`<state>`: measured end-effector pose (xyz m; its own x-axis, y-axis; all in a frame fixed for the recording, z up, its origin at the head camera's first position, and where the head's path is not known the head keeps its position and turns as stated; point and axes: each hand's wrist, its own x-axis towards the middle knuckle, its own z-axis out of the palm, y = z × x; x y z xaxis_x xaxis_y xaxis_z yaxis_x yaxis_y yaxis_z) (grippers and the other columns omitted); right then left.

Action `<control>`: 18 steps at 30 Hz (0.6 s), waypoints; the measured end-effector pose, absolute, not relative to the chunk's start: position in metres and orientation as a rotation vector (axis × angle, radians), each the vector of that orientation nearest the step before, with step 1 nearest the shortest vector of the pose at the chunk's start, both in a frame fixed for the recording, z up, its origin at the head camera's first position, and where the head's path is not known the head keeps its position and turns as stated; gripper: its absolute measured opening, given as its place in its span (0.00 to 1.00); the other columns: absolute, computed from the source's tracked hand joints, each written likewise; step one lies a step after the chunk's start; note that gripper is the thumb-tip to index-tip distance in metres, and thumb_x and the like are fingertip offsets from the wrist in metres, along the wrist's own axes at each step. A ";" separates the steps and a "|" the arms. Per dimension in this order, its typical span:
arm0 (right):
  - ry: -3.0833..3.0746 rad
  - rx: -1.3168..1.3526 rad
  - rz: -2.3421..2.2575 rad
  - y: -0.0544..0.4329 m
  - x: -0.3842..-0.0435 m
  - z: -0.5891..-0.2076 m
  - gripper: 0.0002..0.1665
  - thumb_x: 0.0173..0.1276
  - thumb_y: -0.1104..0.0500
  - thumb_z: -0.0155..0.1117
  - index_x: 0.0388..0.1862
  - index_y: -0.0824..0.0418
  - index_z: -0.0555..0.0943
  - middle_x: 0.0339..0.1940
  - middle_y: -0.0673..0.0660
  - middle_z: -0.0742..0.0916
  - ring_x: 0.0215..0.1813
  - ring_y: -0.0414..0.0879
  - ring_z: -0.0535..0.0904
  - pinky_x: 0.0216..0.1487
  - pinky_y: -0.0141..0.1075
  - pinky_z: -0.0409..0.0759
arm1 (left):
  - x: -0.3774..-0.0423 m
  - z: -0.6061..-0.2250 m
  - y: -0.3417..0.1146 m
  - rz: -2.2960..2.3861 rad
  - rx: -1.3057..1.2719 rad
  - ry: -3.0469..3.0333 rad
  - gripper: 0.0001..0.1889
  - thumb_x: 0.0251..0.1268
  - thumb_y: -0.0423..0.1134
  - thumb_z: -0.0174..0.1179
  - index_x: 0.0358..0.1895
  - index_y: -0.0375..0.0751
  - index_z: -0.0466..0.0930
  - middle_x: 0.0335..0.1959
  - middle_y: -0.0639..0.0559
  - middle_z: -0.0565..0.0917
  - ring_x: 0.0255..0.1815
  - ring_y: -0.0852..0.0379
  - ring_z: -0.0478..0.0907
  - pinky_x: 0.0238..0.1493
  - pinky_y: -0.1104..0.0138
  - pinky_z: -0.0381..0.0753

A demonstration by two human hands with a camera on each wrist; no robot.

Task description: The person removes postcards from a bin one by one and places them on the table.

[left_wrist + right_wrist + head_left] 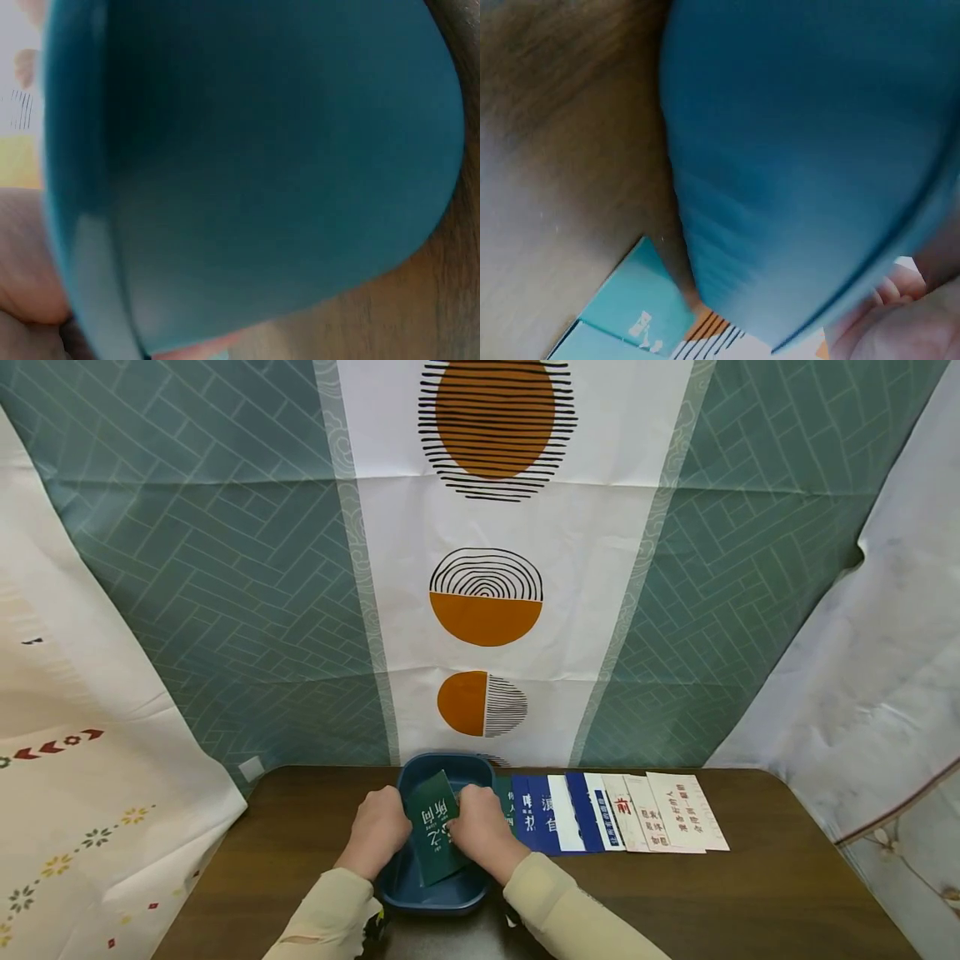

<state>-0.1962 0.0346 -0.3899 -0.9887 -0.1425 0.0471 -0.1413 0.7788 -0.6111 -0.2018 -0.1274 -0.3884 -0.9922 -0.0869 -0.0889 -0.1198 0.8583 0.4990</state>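
Note:
A dark green card (433, 835) with white Chinese characters is tilted over the opening of a blue plastic basin (429, 906). My left hand (378, 828) grips the card's left edge, fingers curled. On the opposite edge my right hand (483, 828) holds it with thumb and curled fingers. The basin's outer wall (285, 165) fills most of the left wrist view and hides much of that hand. In the right wrist view, the basin wall again covers the middle, with part of my right hand at the lower right corner.
Right of the basin, an overlapping row of cards lies on the brown wooden table (600, 902): a green card (507, 802), blue cards (534, 818) and several white cards (675, 814) with red or blue print. A patterned cloth (487, 527) hangs behind the table.

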 end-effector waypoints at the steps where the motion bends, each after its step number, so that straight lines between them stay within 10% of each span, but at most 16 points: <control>1: 2.949 -0.231 -1.054 0.037 -0.196 -0.388 0.09 0.55 0.60 0.71 0.22 0.63 0.81 0.11 0.48 0.72 0.15 0.38 0.68 0.15 0.28 0.69 | -0.202 -0.389 -0.127 0.802 -0.168 2.971 0.04 0.53 0.28 0.58 0.31 0.29 0.78 0.19 0.44 0.77 0.16 0.53 0.73 0.13 0.66 0.72; 9: 2.941 -0.201 -1.223 0.065 -0.200 -0.367 0.22 0.54 0.58 0.72 0.13 0.55 0.67 0.11 0.47 0.59 0.16 0.40 0.58 0.16 0.30 0.58 | -0.199 -0.388 -0.125 0.761 -0.205 3.005 0.05 0.56 0.29 0.55 0.30 0.30 0.78 0.20 0.44 0.76 0.17 0.52 0.72 0.15 0.64 0.71; 12: 2.963 -0.172 -1.223 0.079 -0.201 -0.358 0.09 0.54 0.57 0.72 0.25 0.61 0.81 0.15 0.47 0.72 0.23 0.39 0.71 0.22 0.32 0.71 | -0.198 -0.389 -0.124 0.748 -0.205 3.013 0.05 0.57 0.30 0.55 0.31 0.29 0.78 0.20 0.43 0.77 0.17 0.53 0.73 0.14 0.64 0.71; 18: 2.977 -0.105 -1.254 0.115 -0.205 -0.345 0.18 0.55 0.57 0.71 0.43 0.65 0.83 0.32 0.56 0.87 0.32 0.43 0.81 0.31 0.35 0.80 | -0.199 -0.390 -0.121 0.742 -0.216 3.018 0.08 0.56 0.30 0.57 0.36 0.27 0.79 0.23 0.42 0.79 0.17 0.53 0.73 0.12 0.65 0.72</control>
<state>-0.2049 0.1152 -0.3446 -0.9938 -0.0247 0.1087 -0.0950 0.6977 -0.7101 -0.1985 -0.1211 -0.3902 -0.9900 -0.1283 -0.0587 -0.1409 0.8769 0.4597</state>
